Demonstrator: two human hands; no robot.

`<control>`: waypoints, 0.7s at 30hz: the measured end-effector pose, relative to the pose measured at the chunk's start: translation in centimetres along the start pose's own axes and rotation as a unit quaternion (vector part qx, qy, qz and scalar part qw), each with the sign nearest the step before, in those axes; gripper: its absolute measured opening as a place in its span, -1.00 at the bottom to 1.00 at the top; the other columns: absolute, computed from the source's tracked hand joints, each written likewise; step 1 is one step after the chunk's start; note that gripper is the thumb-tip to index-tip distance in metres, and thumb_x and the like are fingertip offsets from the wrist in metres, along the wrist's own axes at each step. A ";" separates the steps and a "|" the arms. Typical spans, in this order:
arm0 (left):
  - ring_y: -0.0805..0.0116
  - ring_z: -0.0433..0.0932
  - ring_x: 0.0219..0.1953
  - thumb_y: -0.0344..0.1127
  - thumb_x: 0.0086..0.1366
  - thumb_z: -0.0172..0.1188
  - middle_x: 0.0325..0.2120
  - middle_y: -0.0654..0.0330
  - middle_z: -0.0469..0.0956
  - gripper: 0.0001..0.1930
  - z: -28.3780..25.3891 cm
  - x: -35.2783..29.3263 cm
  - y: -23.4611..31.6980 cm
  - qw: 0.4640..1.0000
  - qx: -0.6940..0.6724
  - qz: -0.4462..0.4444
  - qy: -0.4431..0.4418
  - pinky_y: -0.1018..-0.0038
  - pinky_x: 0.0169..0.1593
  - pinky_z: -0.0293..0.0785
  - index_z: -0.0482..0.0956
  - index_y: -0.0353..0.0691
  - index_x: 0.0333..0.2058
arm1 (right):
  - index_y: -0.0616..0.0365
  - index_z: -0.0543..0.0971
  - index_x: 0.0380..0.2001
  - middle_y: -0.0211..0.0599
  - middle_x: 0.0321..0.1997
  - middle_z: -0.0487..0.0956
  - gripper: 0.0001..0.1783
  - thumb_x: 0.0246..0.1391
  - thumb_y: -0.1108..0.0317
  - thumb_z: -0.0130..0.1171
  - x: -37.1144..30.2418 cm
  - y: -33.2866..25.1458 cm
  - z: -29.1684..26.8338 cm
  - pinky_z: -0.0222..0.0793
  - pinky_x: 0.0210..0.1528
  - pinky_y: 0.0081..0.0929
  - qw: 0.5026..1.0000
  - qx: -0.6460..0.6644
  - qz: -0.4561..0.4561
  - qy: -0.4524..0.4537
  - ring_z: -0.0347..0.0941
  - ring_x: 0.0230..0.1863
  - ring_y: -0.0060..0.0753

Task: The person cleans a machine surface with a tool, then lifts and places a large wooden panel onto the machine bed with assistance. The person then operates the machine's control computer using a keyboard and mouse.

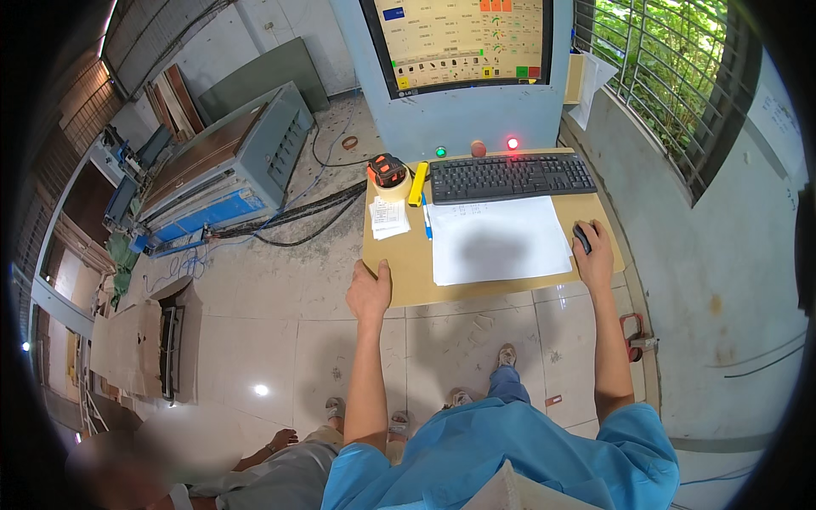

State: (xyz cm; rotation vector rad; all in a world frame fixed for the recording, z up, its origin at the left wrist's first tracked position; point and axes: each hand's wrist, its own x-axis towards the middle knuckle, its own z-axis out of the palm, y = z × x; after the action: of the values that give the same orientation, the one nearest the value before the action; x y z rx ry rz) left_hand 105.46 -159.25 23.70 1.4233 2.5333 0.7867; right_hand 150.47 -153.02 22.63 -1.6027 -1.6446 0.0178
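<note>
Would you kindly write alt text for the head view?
A person's right hand holds a black mouse on a tan desktop while the left hand touches the desktop's near left corner. White paper lies between the hands, with a black keyboard and lit screen beyond.

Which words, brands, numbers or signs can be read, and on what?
Screen: rows of text and icons, too small to read.
Screen frame: a maker's mark, left unquoted.
Keyboard: key markings too small to read.
Paper slips: print too small to read.
White sheet: faint writing, unreadable.
Wall sheet: faint marks, unreadable.
Mouse: no markings visible.
</note>
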 end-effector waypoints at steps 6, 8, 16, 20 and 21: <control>-0.22 0.64 -0.12 0.15 0.35 0.06 -0.11 -0.25 0.62 -0.39 0.2 -0.1 -0.2 1.000 -0.003 0.007 0.006 0.00 -0.04 0.53 0.44 -0.36 0.04 | 0.01 0.57 0.13 0.16 0.28 0.44 -0.53 0.10 0.33 0.24 -0.1 0.1 0.1 0.35 0.28 -0.11 1.000 0.003 -0.002 0.010 0.40 0.27 0.19; -0.22 0.64 -0.11 0.16 0.36 0.06 -0.10 -0.25 0.62 -0.39 0.3 0.0 -0.2 1.000 -0.001 0.009 0.007 0.01 -0.04 0.53 0.44 -0.36 0.04 | 0.00 0.57 0.13 0.17 0.28 0.44 -0.51 0.08 0.34 0.25 -0.1 0.1 0.2 0.35 0.28 -0.11 1.000 0.004 -0.002 0.014 0.40 0.27 0.20; -0.22 0.64 -0.11 0.16 0.36 0.06 -0.10 -0.25 0.62 -0.38 0.1 0.0 0.0 1.000 0.005 -0.003 -0.004 0.00 -0.04 0.53 0.43 -0.36 0.05 | -0.02 0.57 0.14 0.17 0.28 0.44 -0.51 0.08 0.33 0.25 -0.1 0.1 0.1 0.36 0.28 -0.10 1.000 -0.003 -0.004 0.014 0.40 0.27 0.22; -0.22 0.64 -0.12 0.16 0.36 0.06 -0.10 -0.25 0.62 -0.38 0.0 0.0 0.0 1.000 0.002 0.000 -0.003 0.00 -0.04 0.53 0.43 -0.36 0.05 | -0.02 0.57 0.14 0.16 0.28 0.44 -0.51 0.09 0.32 0.25 -0.1 0.0 0.1 0.37 0.27 -0.10 1.000 -0.008 -0.003 0.011 0.40 0.26 0.21; -0.22 0.64 -0.12 0.16 0.36 0.05 -0.10 -0.25 0.62 -0.38 0.0 0.0 0.0 1.000 0.000 0.001 -0.001 0.00 -0.04 0.53 0.43 -0.36 0.05 | -0.02 0.57 0.14 0.16 0.28 0.44 -0.51 0.09 0.32 0.25 0.0 0.0 0.1 0.37 0.26 -0.10 1.000 -0.012 0.003 0.013 0.40 0.26 0.21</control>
State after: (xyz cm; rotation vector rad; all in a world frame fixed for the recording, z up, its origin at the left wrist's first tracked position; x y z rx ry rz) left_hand 105.44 -159.20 23.68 1.4264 2.5303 0.7849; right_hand 150.42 -153.01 22.55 -1.6182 -1.6257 -0.0204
